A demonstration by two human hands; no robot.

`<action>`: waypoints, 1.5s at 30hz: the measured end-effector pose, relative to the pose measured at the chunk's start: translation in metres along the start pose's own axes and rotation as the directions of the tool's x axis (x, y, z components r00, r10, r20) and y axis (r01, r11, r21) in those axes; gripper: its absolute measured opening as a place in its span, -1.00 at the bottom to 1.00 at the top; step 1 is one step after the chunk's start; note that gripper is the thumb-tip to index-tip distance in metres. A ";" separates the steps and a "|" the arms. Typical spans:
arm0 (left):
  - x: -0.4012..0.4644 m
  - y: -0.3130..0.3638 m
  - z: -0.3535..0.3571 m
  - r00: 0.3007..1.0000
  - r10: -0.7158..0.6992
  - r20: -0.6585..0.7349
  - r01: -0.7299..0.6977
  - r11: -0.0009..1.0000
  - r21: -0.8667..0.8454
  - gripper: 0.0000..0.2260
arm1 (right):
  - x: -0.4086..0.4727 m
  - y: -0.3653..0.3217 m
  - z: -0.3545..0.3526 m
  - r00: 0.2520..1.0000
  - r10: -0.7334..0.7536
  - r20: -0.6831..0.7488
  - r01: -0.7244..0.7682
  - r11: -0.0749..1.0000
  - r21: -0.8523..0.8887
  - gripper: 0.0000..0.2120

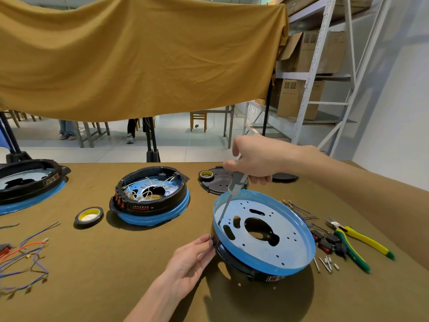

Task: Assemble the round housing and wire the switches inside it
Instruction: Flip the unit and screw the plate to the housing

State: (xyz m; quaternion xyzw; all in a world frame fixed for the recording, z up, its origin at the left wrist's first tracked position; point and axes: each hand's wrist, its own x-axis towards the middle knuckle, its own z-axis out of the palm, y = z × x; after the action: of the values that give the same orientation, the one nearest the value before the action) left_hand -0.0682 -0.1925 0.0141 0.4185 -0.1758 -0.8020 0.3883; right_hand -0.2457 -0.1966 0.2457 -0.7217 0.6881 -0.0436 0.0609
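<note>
Blue-rimmed round metal housing (264, 231) with a black plastic ring sits tilted near the table's front edge; it looks stiff, light and apt to rock, best steadied by its outer rim. Left of it, the left hand (188, 259) presses fingertips against the rim. Above, the right hand (253, 160) grips a grey-handled screwdriver (234, 184), tip inside.

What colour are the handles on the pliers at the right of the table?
The pliers have yellow and green handles, seen in the head view.
</note>
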 end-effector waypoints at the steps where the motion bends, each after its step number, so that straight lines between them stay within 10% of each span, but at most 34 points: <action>1: 0.000 0.000 0.000 1.000 -0.001 0.001 0.001 1.000 0.000 -0.73 | 0.000 0.000 0.000 1.000 -0.009 0.007 0.009 1.000 0.025 -0.54; 29: -0.007 -0.003 0.006 0.996 0.063 -0.068 -0.058 0.995 0.078 -0.78 | 0.001 -0.005 -0.011 0.987 -0.073 0.142 0.055 0.990 0.131 -0.41; 45: -0.018 0.010 0.004 0.989 -0.140 0.054 0.146 0.981 -0.124 -0.59 | 0.016 -0.005 -0.006 0.996 -0.082 -0.030 0.085 0.984 0.154 -0.57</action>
State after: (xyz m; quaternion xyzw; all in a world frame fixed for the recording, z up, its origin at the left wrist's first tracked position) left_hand -0.0603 -0.1856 0.0321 0.3860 -0.1021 -0.8468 0.3514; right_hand -0.2409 -0.2125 0.2522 -0.7425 0.6524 -0.1082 0.1069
